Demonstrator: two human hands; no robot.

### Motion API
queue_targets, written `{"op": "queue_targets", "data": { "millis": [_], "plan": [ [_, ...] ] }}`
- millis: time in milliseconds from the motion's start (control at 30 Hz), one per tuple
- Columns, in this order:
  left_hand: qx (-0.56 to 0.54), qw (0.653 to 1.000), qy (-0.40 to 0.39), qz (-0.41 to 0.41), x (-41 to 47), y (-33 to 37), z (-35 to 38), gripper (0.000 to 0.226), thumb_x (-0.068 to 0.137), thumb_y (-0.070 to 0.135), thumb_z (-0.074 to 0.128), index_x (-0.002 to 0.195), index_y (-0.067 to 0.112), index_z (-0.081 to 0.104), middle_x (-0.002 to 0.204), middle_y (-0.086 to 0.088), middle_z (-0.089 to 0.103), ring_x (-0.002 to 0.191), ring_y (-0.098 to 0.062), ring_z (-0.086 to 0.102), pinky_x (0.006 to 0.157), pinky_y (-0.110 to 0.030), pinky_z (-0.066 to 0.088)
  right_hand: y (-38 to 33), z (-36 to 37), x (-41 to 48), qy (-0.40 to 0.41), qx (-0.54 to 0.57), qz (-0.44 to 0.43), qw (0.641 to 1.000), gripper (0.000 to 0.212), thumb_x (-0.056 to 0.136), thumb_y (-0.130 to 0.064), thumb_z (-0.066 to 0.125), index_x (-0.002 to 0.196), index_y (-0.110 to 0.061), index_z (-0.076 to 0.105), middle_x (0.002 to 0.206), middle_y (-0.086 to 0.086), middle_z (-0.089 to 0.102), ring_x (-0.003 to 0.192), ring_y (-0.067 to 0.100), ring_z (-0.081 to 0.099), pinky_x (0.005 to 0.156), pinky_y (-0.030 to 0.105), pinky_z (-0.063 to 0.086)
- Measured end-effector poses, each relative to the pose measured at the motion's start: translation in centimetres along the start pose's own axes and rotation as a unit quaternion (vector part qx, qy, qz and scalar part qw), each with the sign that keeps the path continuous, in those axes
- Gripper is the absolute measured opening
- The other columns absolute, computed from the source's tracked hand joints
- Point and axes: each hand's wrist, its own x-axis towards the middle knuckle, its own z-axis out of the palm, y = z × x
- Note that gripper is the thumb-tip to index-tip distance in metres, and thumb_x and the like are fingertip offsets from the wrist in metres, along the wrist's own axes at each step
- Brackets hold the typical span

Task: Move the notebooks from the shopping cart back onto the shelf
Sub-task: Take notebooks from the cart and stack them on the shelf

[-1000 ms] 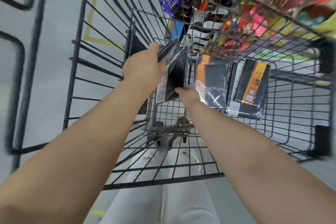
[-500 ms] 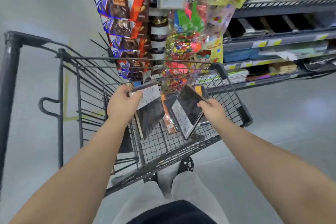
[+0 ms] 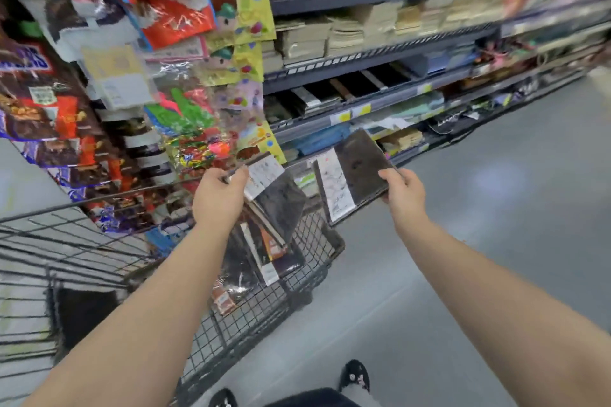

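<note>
over the cart point(image 3: 317, 261), left hand point(image 3: 220, 196) grips one dark notebook point(image 3: 277, 198), right hand point(image 3: 405, 192) grips another notebook point(image 3: 355, 172) nearer the shelf point(image 3: 373, 106).

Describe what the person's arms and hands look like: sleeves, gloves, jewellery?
The left forearm and right forearm are bare to the picture's edge, no sleeves in view. The left hand and right hand wear no gloves; no watch, bracelet or ring shows, though blur could hide a thin ring.

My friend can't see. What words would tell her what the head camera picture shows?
A person's left hand grips one dark plastic-wrapped notebook and the right hand grips another dark wrapped notebook, near a black wire shopping cart and grey metal store shelves. More wrapped notebooks lie in the cart.
</note>
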Motion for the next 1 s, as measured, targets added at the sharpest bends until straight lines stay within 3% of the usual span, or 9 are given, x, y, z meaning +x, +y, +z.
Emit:
{"op": "queue_targets", "data": {
  "millis": [133, 200, 367, 433, 567, 633, 767, 900, 1000],
  "plan": [
    [-0.075, 0.996, -0.039, -0.024, 0.5, 1.5, 8.0, 0.061, 0.074, 0.069, 0.055, 0.108, 0.019, 0.059, 0.1, -0.004, 0.065, 0.089, -0.027, 0.062, 0.079, -0.035, 0.048, -0.7, -5.4, 5.3, 0.008, 0.042, 0.016, 0.999, 0.017, 0.087, -0.017, 0.06, 0.082, -0.009, 0.045, 0.068, 0.002, 0.037, 0.067, 0.023, 0.042, 0.056, 0.025, 0.045],
    [-0.117, 0.989, -0.071, -0.057, 2.9, 0.2, 12.7, 0.064, 0.06, 0.074, 0.058, 0.098, 0.022, 0.064, 0.097, -0.004, 0.07, 0.086, -0.028, 0.067, 0.077, -0.048, 0.056, -0.9, -7.8, 7.6, 0.004, 0.066, 0.027, 0.997, 0.022, 0.088, -0.015, 0.06, 0.073, -0.009, 0.046, 0.068, 0.002, 0.042, 0.064, 0.022, 0.047, 0.051, 0.019, 0.047],
    [-0.252, 0.943, -0.125, -0.175, -1.7, 6.2, 17.2, 0.015, 0.089, 0.012, 0.062, 0.075, 0.006, 0.058, 0.105, -0.021, 0.065, 0.076, -0.027, 0.064, 0.077, -0.043, 0.055, -0.8, -11.1, 12.8, -0.047, 0.14, 0.075, 0.986, 0.019, 0.09, -0.01, 0.059, 0.075, -0.015, 0.049, 0.078, 0.005, 0.058, 0.066, 0.018, 0.055, 0.066, 0.028, 0.047],
    [-0.294, 0.916, -0.136, -0.236, -1.5, 6.9, 19.0, 0.016, 0.091, 0.001, 0.055, 0.076, 0.004, 0.054, 0.118, -0.025, 0.06, 0.083, -0.028, 0.063, 0.082, -0.04, 0.052, -0.5, -11.4, 15.0, -0.071, 0.16, 0.094, 0.98, 0.016, 0.091, -0.01, 0.059, 0.079, -0.014, 0.049, 0.084, 0.007, 0.061, 0.07, 0.019, 0.058, 0.068, 0.027, 0.048],
    [-0.319, 0.875, -0.155, -0.33, 0.4, 6.9, 20.7, 0.014, 0.093, -0.003, 0.051, 0.08, 0.002, 0.051, 0.131, -0.02, 0.054, 0.123, -0.031, 0.053, 0.099, -0.04, 0.041, 0.0, -10.2, 19.2, -0.135, 0.166, 0.126, 0.969, 0.009, 0.093, -0.011, 0.057, 0.085, -0.011, 0.053, 0.087, 0.007, 0.064, 0.077, 0.018, 0.061, 0.072, 0.026, 0.051],
    [-0.312, 0.872, -0.165, -0.34, 2.0, 6.9, 21.9, 0.009, 0.093, -0.006, 0.048, 0.089, -0.003, 0.055, 0.133, -0.021, 0.053, 0.124, -0.034, 0.052, 0.1, -0.043, 0.041, 0.2, -9.0, 21.3, -0.156, 0.173, 0.136, 0.963, 0.006, 0.093, -0.011, 0.056, 0.088, -0.011, 0.054, 0.089, 0.007, 0.065, 0.079, 0.018, 0.062, 0.073, 0.025, 0.05],
    [-0.296, 0.88, -0.154, -0.339, 5.1, 8.0, 24.2, 0.042, 0.093, -0.013, 0.038, 0.132, -0.001, 0.049, 0.137, -0.02, 0.05, 0.126, -0.034, 0.049, 0.1, -0.047, 0.039, 0.6, -6.3, 25.4, -0.223, 0.161, 0.159, 0.948, 0.018, 0.093, -0.013, 0.057, 0.11, -0.008, 0.056, 0.103, 0.007, 0.068, 0.086, 0.016, 0.065, 0.072, 0.024, 0.05],
    [-0.31, 0.869, -0.144, -0.358, 7.9, 8.4, 25.2, 0.041, 0.092, -0.013, 0.04, 0.13, -0.001, 0.05, 0.133, -0.02, 0.054, 0.124, -0.034, 0.052, 0.097, -0.046, 0.042, 0.6, -3.4, 29.2, -0.24, 0.154, 0.198, 0.938, 0.042, 0.091, -0.015, 0.061, 0.13, -0.004, 0.049, 0.121, 0.01, 0.065, 0.1, 0.02, 0.065, 0.076, 0.025, 0.051],
    [-0.299, 0.874, -0.15, -0.351, 9.4, 8.0, 25.2, 0.041, 0.09, -0.014, 0.04, 0.121, 0.007, 0.056, 0.13, -0.017, 0.057, 0.112, -0.031, 0.057, 0.089, -0.041, 0.047, 0.3, -0.6, 31.3, -0.259, 0.15, 0.227, 0.927, 0.039, 0.093, -0.014, 0.059, 0.129, -0.004, 0.049, 0.124, 0.01, 0.063, 0.107, 0.021, 0.062, 0.084, 0.026, 0.05]
  ]
}}
